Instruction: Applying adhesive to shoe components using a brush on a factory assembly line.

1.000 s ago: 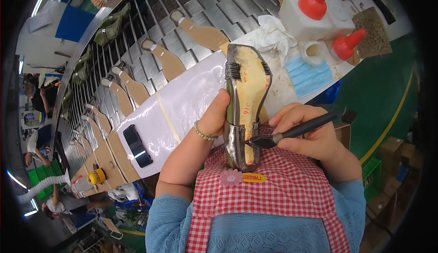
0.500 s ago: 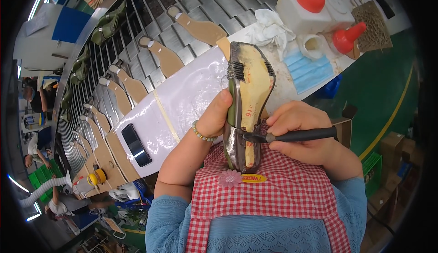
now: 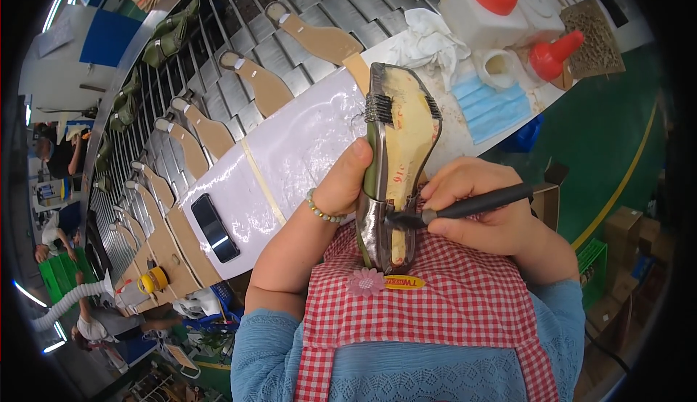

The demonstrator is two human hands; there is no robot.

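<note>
My left hand [image 3: 345,181] grips a dark metallic and green shoe upper [image 3: 373,231] from its left side, thumb up along the edge. The shoe is bottom up, with a cream underside [image 3: 408,122] showing and dark gathered edges near its far end. In my right hand [image 3: 483,206], fingers closed round the handle, is a black-handled brush [image 3: 479,202]. Its dark head touches the folded upper edge near the shoe's close end. Fingers under the shoe are hidden.
A white sheet [image 3: 305,155] bears a phone [image 3: 214,228]. Tan insoles [image 3: 319,39] lie on a slatted metal conveyor [image 3: 305,3]. White containers [image 3: 465,10] with red cone tops, a crumpled cloth [image 3: 428,43] and a blue mask [image 3: 490,108] are at right. Other people work at far left.
The brush handle has tilted, its outer end rising, while its head stays at the upper's edge. Shoe and left hand have shifted only slightly.
</note>
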